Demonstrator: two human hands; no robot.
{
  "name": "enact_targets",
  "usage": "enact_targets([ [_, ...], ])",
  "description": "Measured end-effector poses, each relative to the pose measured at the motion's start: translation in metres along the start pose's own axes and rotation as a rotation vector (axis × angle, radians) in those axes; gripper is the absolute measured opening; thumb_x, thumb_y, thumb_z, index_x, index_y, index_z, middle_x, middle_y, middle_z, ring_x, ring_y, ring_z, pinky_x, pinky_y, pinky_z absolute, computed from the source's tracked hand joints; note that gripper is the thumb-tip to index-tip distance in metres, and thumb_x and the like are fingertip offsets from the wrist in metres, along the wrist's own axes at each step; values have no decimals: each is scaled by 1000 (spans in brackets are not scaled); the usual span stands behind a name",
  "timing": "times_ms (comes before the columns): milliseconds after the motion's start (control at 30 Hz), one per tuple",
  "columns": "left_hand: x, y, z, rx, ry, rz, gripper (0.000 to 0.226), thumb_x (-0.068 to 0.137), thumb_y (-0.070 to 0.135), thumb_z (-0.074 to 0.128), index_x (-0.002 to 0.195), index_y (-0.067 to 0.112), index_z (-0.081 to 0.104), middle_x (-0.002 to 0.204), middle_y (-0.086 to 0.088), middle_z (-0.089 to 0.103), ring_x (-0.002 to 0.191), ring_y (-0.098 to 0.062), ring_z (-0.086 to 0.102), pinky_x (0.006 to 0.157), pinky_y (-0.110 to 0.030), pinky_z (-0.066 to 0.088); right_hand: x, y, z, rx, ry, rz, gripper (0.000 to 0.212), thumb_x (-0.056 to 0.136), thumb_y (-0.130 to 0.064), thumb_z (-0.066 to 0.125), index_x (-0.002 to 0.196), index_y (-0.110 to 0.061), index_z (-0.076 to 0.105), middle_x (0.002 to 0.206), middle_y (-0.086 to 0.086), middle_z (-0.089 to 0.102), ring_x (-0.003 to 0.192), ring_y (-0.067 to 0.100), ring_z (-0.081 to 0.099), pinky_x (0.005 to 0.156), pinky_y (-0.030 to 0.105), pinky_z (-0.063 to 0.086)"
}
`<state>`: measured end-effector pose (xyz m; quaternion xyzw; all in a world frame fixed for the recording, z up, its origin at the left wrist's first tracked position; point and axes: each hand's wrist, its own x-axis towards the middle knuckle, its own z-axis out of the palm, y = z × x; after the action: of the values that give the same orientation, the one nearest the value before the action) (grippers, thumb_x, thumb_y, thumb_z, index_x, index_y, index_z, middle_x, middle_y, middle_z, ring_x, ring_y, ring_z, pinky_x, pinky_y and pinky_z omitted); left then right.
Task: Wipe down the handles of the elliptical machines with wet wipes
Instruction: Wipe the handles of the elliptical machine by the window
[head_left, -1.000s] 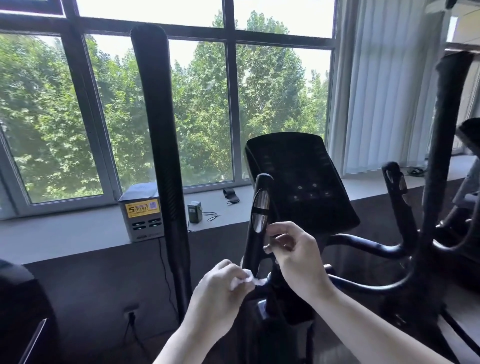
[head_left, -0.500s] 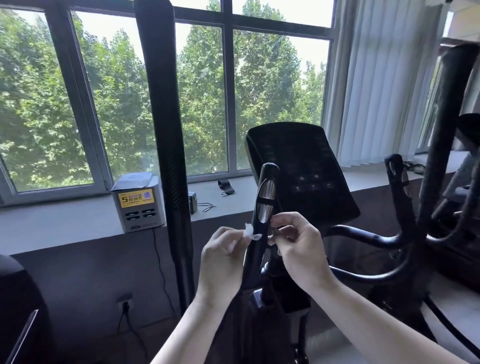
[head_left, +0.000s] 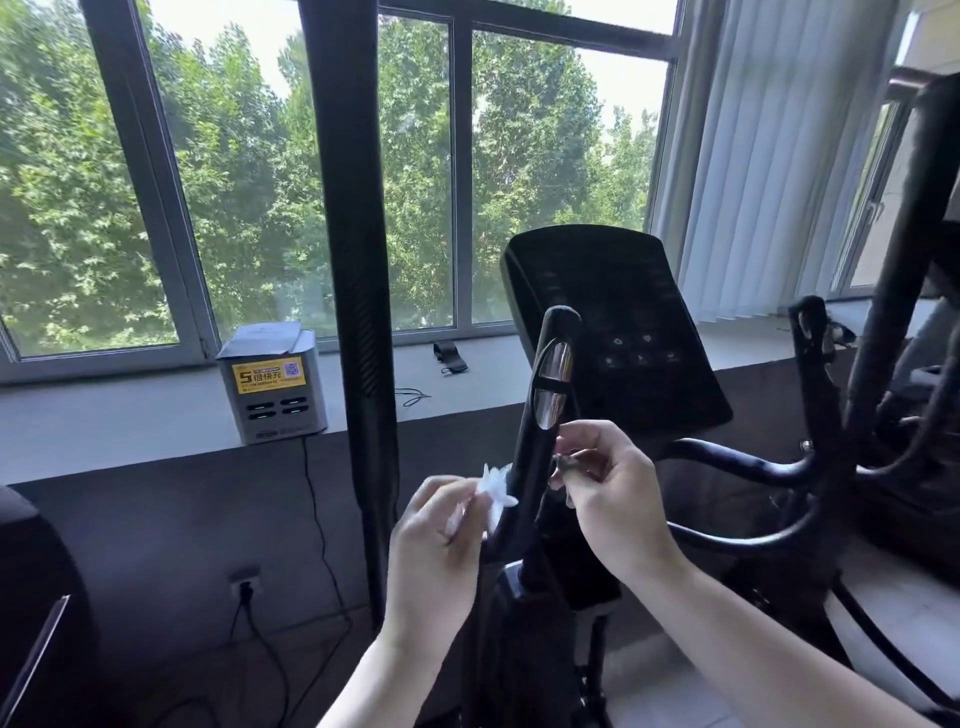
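left hand (head_left: 436, 540) pinching wet wipe (head_left: 493, 491) against handle (head_left: 535, 447)

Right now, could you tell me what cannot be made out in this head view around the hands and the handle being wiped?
- Right hand: the fingers curl round something small and dark; too blurred to identify.
- Wet wipe: mostly hidden inside the left hand; whether it wraps round the handle is unclear.
- Tall handle: its top is cut off by the upper edge.
- Console: too dark to read.
- Charging box: label text too small.
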<state>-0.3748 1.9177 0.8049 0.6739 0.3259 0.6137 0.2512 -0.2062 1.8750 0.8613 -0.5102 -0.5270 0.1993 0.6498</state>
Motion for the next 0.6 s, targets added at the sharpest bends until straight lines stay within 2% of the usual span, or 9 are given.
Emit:
enact_targets([
  [100,-4,0,12,14,-10,41,11,97,14,71,99,20,80,98,6,69,77,-22,66,64,-31,51,-1,1,0,-4,-1,4,42,91,16,60,99,-24,70,89,-1,75,71,13,69,60,21,50],
  [200,-26,-17,13,70,-20,38,8,97,13,72,97,18,78,95,7,66,75,-20,65,63,-29,52,-4,4,0,-17,4,9,40,92,14,60,101,-24,71,89,0,75,71,21,69,57,25,52],
  [400,-51,-33,-7,291,-222,-66,12,97,28,71,94,38,78,100,22,67,78,-9,66,67,-31,55,-10,6,-1,-45,0,22,36,93,12,61,101,-22,71,84,0,74,65,8,67,59,20,50],
  [533,-43,-11,-14,125,-108,-148,25,94,17,74,87,41,76,94,19,72,94,-8,70,80,-25,53,-24,6,-4,-76,19,43,30,95,5,66,95,-24,70,80,4,74,60,5,62,58,16,47],
  [600,-36,0,-15,19,-59,-168,21,92,17,76,87,36,71,85,14,73,81,-6,70,74,-29,51,-35,5,-7,-103,-19,49,27,94,-4,70,90,-31,71,81,2,75,68,9,68,64,22,52],
])
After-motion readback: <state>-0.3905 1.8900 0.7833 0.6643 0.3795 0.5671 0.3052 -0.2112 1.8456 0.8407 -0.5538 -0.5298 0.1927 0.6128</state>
